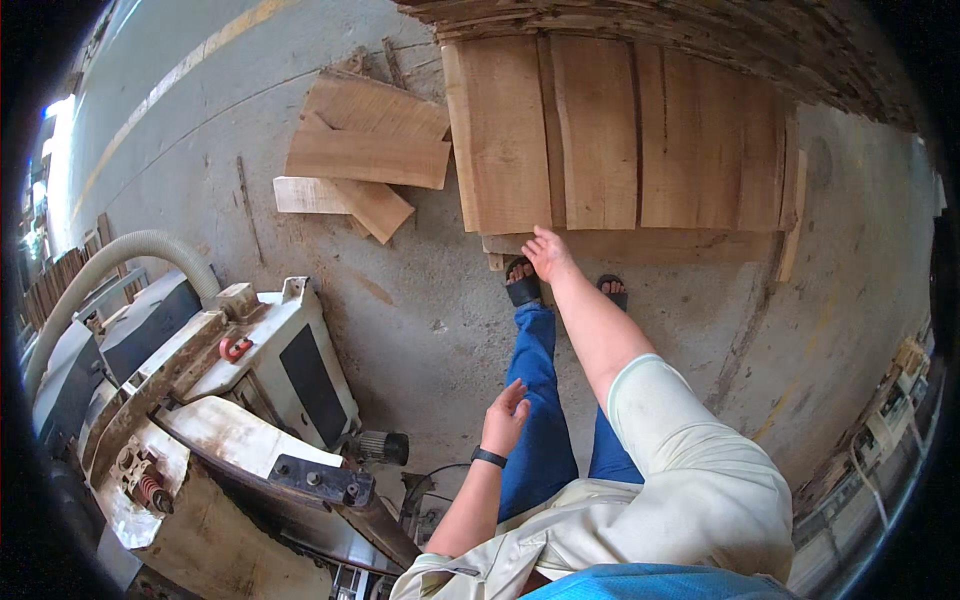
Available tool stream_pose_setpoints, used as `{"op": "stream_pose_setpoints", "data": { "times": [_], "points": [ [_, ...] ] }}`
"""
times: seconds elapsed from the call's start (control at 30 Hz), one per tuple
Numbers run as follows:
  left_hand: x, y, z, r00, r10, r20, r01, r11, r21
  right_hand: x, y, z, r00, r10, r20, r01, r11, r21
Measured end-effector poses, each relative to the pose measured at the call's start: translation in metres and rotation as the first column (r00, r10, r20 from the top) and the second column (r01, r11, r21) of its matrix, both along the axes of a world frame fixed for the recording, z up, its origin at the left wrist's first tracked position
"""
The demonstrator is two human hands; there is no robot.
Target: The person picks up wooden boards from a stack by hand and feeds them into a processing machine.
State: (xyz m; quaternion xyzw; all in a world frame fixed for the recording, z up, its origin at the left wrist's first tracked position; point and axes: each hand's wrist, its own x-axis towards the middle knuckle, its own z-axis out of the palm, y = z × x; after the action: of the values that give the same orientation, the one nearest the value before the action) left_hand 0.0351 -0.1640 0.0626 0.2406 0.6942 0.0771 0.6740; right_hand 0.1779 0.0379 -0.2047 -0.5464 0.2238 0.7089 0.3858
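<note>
A woodworking machine (250, 370) with a dust hose (110, 262).

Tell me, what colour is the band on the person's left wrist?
Black. The wristband sits just below the left hand, clearest in the head view, against the blue trousers.

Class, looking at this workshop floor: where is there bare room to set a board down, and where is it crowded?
Bare concrete floor lies between the machine, the loose boards and the board stack. More lies right of the stack. It is crowded at the stack's near edge, by the right hand and sandalled feet.
</note>
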Motion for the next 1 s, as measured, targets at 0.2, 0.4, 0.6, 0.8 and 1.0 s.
{"op": "stream_pose_setpoints", "data": {
  "times": [0.2, 0.4, 0.6, 0.8, 1.0],
  "points": [
    [-0.002, 0.016, -0.004, 0.989, 0.138, 0.052, -0.134, 0.989, -0.068, -0.003, 0.024, -0.008, 0.969, -0.244, 0.045, 0.247, 0.963, -0.109],
    [-0.004, 0.041, -0.023, 0.98, 0.171, 0.103, -0.173, 0.985, 0.017, -0.004, 0.009, 0.046, 0.984, -0.091, 0.15, 0.091, 0.996, 0.01],
    [-0.001, 0.108, -0.03, 0.74, 0.635, 0.221, -0.614, 0.773, -0.162, -0.004, -0.004, 0.134, 0.976, 0.175, 0.131, -0.203, 0.946, 0.253],
    [0.008, 0.131, -0.062, 0.363, 0.855, 0.371, -0.821, 0.481, -0.306, 0.014, -0.069, 0.193, 0.913, 0.395, -0.101, -0.358, 0.896, 0.264],
    [0.001, 0.118, -0.057, 0.305, 0.904, 0.301, -0.88, 0.388, -0.273, 0.052, -0.066, 0.142, 0.866, 0.466, -0.18, -0.429, 0.879, 0.209]
  ]
}}
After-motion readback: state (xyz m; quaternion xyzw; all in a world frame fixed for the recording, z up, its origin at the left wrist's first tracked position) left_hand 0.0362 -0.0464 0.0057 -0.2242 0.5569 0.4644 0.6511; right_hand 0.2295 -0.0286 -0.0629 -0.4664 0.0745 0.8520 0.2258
